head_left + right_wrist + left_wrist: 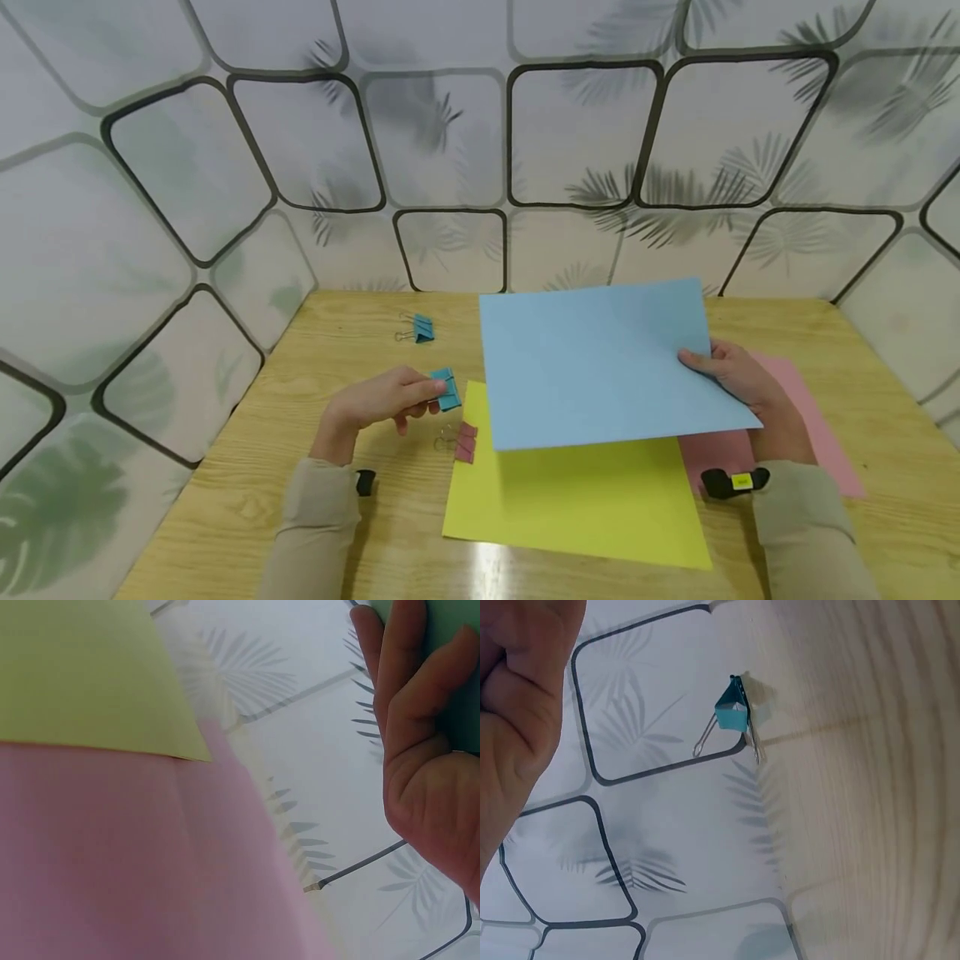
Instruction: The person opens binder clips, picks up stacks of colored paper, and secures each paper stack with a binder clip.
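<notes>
In the head view, the light-blue paper sheet (592,367) hangs tilted above the yellow paper sheet (592,508). At its three-o'clock edge the right hand (738,379) pinches it, thumb on top; a light, firm hold should avoid creasing. At nine, the left hand (390,396) pinches a blue metal binder clip (451,394), best kept square. A pink metal binder clip (466,443) sits at eight; whether it clamps the yellow edge is unclear. Another blue binder clip (423,328) stands near ten. The pink paper sheet (831,450), at four, is partly covered. The left-wrist view crops the left fingers.
</notes>
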### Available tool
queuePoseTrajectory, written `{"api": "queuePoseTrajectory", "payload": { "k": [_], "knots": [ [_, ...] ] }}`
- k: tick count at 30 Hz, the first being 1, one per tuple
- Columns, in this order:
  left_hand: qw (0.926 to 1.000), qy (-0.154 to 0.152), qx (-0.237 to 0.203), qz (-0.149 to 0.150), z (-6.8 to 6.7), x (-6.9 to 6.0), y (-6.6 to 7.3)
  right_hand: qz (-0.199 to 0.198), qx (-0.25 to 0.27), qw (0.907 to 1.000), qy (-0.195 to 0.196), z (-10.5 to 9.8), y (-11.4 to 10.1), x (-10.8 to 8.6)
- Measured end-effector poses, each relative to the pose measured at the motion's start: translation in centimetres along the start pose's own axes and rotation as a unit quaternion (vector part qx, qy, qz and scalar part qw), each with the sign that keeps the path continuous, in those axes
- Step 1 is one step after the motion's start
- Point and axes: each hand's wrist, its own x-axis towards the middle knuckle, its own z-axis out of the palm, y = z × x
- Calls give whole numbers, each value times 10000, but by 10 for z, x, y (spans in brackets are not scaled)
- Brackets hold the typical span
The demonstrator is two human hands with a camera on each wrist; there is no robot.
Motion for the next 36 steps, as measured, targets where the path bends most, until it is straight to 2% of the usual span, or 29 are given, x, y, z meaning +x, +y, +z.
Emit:
{"api": "queuePoseTrajectory", "payload": {
  "k": [11, 25, 36],
  "knots": [
    [9994, 247, 12, 245, 10, 9, 7, -176, 382, 9988, -234, 6, -1, -1],
    [9991, -91, -124, 403, 16, 13, 11, -315, 398, 9982, -331, 11, -1, 0],
    [9983, -209, -260, 469, 17, 13, 9, -228, 260, 9993, -163, 9, -3, -1]
  ]
}}
